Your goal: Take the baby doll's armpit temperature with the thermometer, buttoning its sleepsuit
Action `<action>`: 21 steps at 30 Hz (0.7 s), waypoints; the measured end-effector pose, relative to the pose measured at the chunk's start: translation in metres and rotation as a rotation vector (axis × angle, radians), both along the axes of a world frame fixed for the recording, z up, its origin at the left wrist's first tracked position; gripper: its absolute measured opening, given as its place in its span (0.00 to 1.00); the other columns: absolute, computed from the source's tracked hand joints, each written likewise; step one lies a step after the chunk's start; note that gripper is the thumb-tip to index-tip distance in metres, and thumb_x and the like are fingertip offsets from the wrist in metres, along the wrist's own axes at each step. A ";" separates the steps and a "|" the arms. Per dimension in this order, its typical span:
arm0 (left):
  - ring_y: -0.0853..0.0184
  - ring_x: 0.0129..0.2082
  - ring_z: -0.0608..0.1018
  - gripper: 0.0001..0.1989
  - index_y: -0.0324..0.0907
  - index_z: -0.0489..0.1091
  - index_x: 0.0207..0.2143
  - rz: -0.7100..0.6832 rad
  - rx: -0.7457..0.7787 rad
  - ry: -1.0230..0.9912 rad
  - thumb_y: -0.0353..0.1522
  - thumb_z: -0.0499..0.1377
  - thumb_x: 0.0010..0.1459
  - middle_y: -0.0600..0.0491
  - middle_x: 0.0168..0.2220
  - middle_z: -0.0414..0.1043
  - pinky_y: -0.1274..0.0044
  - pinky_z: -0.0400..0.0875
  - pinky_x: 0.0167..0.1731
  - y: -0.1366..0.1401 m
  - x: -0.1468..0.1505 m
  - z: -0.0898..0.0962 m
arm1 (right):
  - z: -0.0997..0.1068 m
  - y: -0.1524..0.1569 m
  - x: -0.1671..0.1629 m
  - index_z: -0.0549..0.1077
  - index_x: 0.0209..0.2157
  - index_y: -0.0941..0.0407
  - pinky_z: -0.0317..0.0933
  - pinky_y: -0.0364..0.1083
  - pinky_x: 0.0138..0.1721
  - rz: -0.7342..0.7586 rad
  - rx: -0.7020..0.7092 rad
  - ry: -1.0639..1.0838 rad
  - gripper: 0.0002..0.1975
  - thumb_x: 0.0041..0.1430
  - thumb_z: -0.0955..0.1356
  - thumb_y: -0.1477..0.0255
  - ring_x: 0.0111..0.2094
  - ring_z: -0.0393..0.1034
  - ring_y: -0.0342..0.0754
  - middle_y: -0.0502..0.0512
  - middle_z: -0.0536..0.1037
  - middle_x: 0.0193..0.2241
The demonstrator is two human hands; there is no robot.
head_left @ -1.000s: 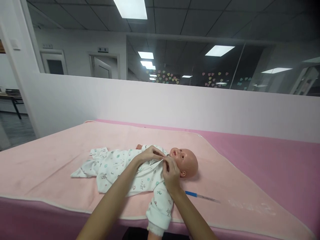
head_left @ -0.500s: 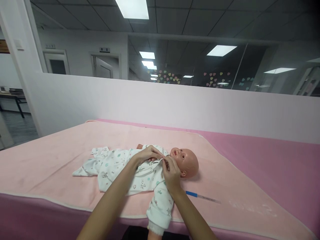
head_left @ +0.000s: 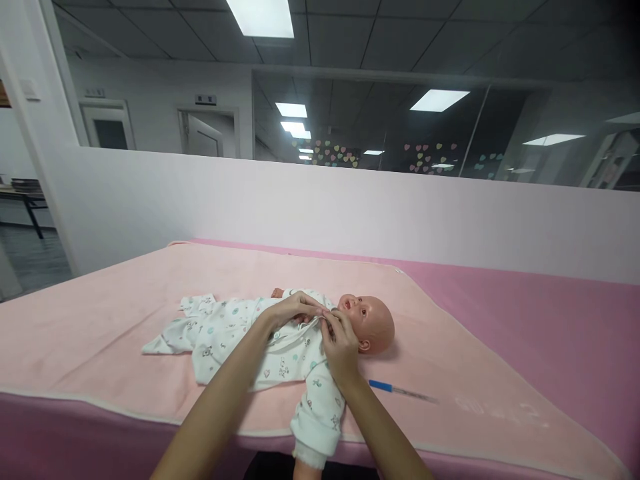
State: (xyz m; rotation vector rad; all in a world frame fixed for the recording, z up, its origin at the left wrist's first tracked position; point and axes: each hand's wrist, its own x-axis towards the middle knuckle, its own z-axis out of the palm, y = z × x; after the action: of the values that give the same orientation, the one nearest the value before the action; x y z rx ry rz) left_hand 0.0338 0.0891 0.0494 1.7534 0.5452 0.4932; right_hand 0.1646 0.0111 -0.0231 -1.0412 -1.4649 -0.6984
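Observation:
A baby doll [head_left: 373,323] lies on its back with its head to the right, dressed in a white printed romper [head_left: 285,363]. Both hands meet at the romper's neckline, just below the doll's chin. My left hand [head_left: 296,308] is bent over the chest, its fingertips pinching the edge of the cloth. Close against it, my right hand [head_left: 341,340] grips the same collar edge between thumb and fingers. Whatever fastener lies between the fingertips is too small to make out. One sleeved arm of the doll hangs over the near edge.
A pen with a blue cap [head_left: 383,386] lies right of my right forearm. Beneath everything is a peach-coloured blanket [head_left: 115,320] over a pink surface [head_left: 560,320]. A low white wall [head_left: 350,213] stands behind, with glass above it.
The whole view has shifted slightly. Both hands stay at the neckline with almost the same grip, and the doll lies as before.

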 end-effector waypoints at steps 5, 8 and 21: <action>0.79 0.14 0.56 0.24 0.36 0.72 0.42 -0.073 0.087 0.062 0.34 0.65 0.39 0.61 0.13 0.58 0.84 0.48 0.14 -0.003 -0.001 0.004 | 0.002 -0.001 -0.001 0.70 0.36 0.56 0.66 0.46 0.35 0.034 -0.013 0.073 0.09 0.59 0.59 0.74 0.36 0.68 0.47 0.57 0.73 0.30; 0.79 0.14 0.56 0.22 0.36 0.72 0.41 -0.021 0.157 0.109 0.35 0.63 0.41 0.60 0.13 0.57 0.84 0.48 0.13 -0.003 0.002 0.004 | 0.003 -0.001 -0.002 0.69 0.35 0.57 0.65 0.45 0.33 0.053 -0.063 0.119 0.07 0.59 0.60 0.74 0.33 0.68 0.46 0.56 0.73 0.29; 0.77 0.14 0.56 0.13 0.35 0.74 0.31 0.059 0.237 0.169 0.32 0.57 0.42 0.60 0.13 0.57 0.83 0.47 0.12 0.003 0.005 -0.002 | 0.002 -0.004 -0.002 0.68 0.37 0.58 0.62 0.41 0.31 0.137 -0.149 0.151 0.10 0.56 0.59 0.78 0.30 0.66 0.43 0.54 0.72 0.28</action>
State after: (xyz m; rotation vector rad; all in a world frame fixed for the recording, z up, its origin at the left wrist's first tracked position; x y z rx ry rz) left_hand 0.0385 0.0917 0.0477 2.0224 0.6815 0.4681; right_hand 0.1625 0.0069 -0.0215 -1.0710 -1.4571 -0.4089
